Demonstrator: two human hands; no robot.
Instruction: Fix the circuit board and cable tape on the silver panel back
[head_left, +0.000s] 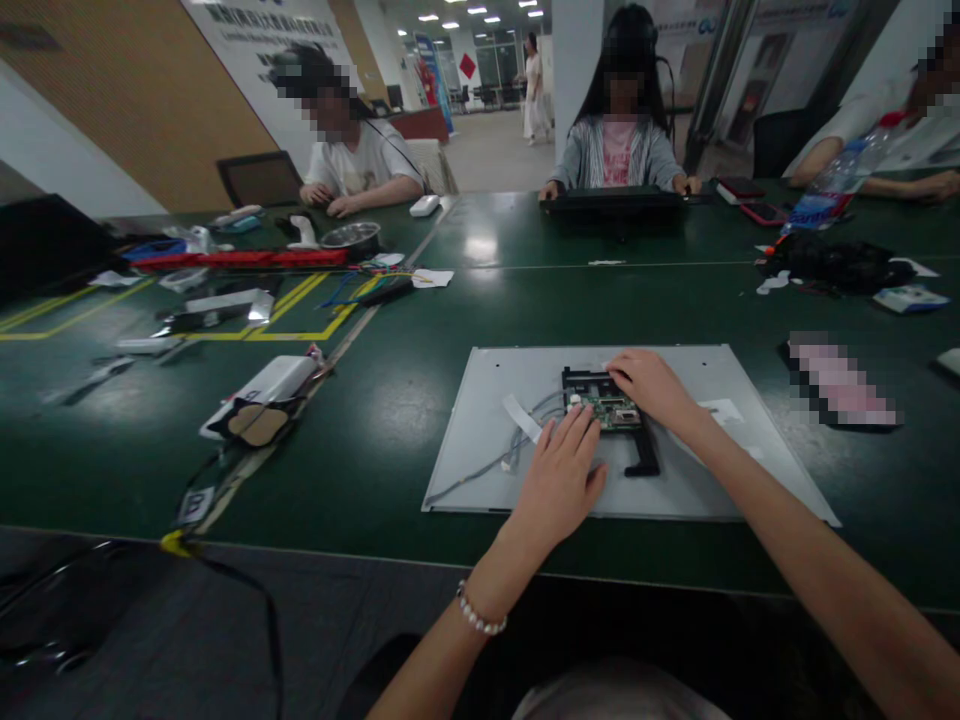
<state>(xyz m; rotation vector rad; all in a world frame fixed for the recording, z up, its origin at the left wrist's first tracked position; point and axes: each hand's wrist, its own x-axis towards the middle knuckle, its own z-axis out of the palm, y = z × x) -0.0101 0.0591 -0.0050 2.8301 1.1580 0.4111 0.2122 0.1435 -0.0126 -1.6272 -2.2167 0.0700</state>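
Note:
A grey metal panel, like the back of a flat screen, lies on the table in front of me. On it sits a black plastic bracket with a green circuit board. My left hand rests at the board's left side, its fingers stretched out and holding nothing. With fingers bent together, my right hand grips the bracket's upper right corner; its fingertips are partly hidden. Grey cables and a white strip lie on the panel left of the bracket.
A white battery-like pack with a cable lies at left. A blurred pink phone-like item is at right. Farther back are a plastic bottle, a black bundle and a red strip. Several people sit across the table.

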